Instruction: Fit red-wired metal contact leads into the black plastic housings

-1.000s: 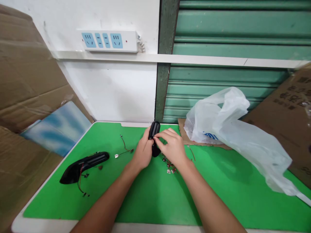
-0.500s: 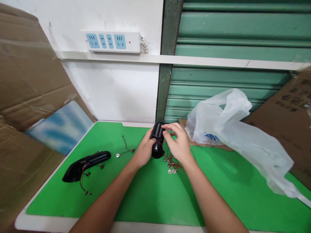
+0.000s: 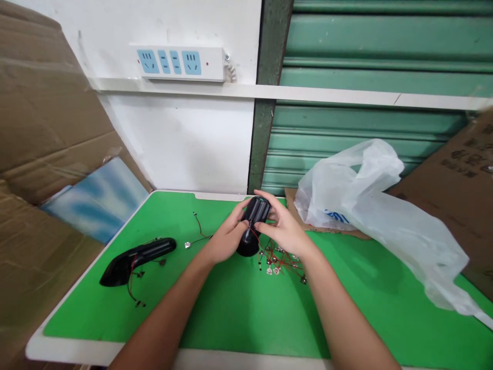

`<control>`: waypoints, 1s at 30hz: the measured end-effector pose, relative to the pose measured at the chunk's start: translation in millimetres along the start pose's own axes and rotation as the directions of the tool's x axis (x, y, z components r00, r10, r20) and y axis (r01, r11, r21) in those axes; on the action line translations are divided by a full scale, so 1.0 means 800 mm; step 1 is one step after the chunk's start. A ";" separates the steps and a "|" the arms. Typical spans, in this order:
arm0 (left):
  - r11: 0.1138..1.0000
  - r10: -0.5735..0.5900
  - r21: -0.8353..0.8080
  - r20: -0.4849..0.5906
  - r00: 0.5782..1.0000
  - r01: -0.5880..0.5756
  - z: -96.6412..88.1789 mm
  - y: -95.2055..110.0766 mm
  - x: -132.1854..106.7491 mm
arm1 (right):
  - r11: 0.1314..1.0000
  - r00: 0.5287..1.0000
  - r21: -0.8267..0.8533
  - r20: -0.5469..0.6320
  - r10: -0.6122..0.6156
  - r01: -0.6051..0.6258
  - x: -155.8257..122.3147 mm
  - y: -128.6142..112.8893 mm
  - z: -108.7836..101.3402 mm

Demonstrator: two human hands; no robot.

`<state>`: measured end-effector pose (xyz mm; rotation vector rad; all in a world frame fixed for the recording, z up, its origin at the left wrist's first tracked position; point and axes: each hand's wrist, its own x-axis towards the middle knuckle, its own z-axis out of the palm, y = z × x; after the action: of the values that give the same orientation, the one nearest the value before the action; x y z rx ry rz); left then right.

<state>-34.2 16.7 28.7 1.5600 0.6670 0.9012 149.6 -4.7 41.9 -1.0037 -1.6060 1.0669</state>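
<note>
Between my two hands is a glossy black plastic housing [image 3: 248, 245] with a ribbed upper part and a rounded lower end. My left hand [image 3: 227, 237] grips its left side, thumb on the front. On the right side, my right hand [image 3: 283, 228] wraps round it, its thumb pressed near the middle where a thin red wire shows. Beneath my right hand lies a tangle of red wires with small metal parts [image 3: 275, 259]. A similar black housing [image 3: 136, 259] with wires hanging from it rests on the left of the green mat.
A small wired part [image 3: 187, 245] lies left of my hands. A white plastic bag [image 3: 358, 200] slumps at the right over cardboard. Cardboard [image 3: 50, 128] stands along the left edge. A power strip [image 3: 177, 62] is fixed to the wall behind the green-topped table [image 3: 223, 318].
My right hand has gone from fingertips at the housing's upper right to a grip round its side, thumb on the front. The housing has tilted, its top leaning right.
</note>
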 end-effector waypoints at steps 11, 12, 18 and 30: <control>1.000 -0.012 0.005 0.095 0.995 0.011 -0.008 0.001 -0.003 | 0.999 0.999 -0.009 -0.013 0.050 -0.050 -0.001 0.001 0.000; 1.000 -0.005 0.001 0.106 0.994 0.005 -0.008 0.000 -0.003 | 0.999 0.999 -0.008 -0.003 0.050 -0.050 -0.001 0.001 0.000; 1.000 0.018 0.010 0.175 0.984 -0.020 -0.014 -0.001 -0.006 | 0.999 0.997 -0.026 0.063 0.040 -0.039 -0.004 0.001 -0.002; 0.997 0.028 0.067 0.205 0.978 -0.042 -0.017 -0.003 -0.006 | 0.998 0.997 -0.061 0.069 0.037 -0.032 -0.003 0.008 -0.003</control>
<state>-47.8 20.5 26.0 1.7062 0.5311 0.7371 153.8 -4.5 35.4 -1.0472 -1.6909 1.0937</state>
